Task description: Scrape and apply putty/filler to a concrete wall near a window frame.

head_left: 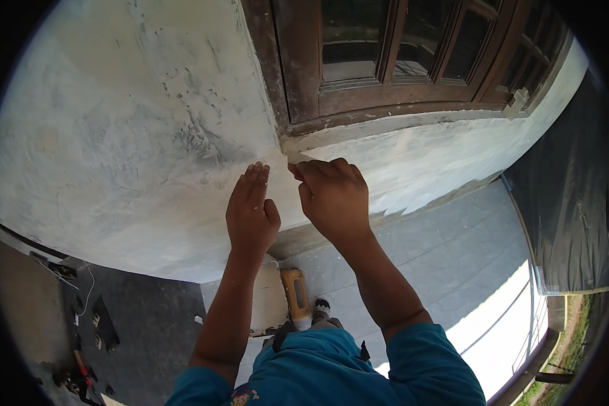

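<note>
My left hand [252, 211] lies against the patchy white wall [108, 128], just below and left of the window's lower corner. Its fingers point up, stretched out together, with white specks on the tips and the thumb held apart. Close beside it, my right hand [334, 196] is bent at the wrist, with its fingers closed at that corner. A thin, pale, flat piece [302, 157] shows past its index finger, against the ledge under the frame. Most of this piece is hidden by the fingers, so its kind cannot be made out.
Above is a brown wooden window [399, 101] with glass panes. Below, on the grey tiled floor [419, 250], a yellow object [296, 294] stands beside a beige, box-like thing [269, 298]. Dark sheeting [561, 210] hangs at the right. Tools and a cable [88, 291] lie lower left.
</note>
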A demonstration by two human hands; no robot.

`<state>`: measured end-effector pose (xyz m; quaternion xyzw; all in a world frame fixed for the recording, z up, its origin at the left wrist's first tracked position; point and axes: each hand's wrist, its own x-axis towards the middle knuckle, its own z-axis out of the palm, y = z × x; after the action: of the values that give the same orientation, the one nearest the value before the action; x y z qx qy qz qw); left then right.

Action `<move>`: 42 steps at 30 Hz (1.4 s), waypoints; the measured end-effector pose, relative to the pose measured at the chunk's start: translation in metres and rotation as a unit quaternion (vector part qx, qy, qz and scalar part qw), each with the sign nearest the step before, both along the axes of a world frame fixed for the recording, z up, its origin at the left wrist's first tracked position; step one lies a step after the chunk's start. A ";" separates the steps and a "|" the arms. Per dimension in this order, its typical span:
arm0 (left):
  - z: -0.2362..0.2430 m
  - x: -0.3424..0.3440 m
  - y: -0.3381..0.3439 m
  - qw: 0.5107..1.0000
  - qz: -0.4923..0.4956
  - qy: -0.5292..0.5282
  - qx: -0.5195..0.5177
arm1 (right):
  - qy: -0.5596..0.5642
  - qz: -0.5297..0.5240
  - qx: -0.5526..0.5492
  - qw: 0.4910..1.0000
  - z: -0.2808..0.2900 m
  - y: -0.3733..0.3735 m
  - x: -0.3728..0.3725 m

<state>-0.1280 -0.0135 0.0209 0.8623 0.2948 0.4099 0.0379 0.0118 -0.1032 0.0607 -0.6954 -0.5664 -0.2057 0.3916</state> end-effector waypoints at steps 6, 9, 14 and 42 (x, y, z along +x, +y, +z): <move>0.000 0.003 -0.002 1.000 0.002 0.018 0.008 | 0.081 -0.065 0.062 0.993 -0.002 -0.021 0.022; 0.002 0.014 -0.007 1.000 -0.017 0.018 0.001 | 0.142 0.002 -0.005 0.990 -0.012 -0.028 0.011; 0.009 0.049 -0.010 0.991 -0.087 0.092 0.051 | 0.236 -0.128 0.019 0.963 -0.048 -0.055 0.035; 0.033 0.090 0.007 0.977 -0.093 0.184 0.051 | 0.289 -0.245 0.281 0.882 -0.139 0.060 0.046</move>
<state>-0.0383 -0.0067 0.0543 0.9474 0.1940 0.2534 -0.0227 0.0574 -0.0433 -0.0788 -0.7009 -0.1580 -0.2355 0.6544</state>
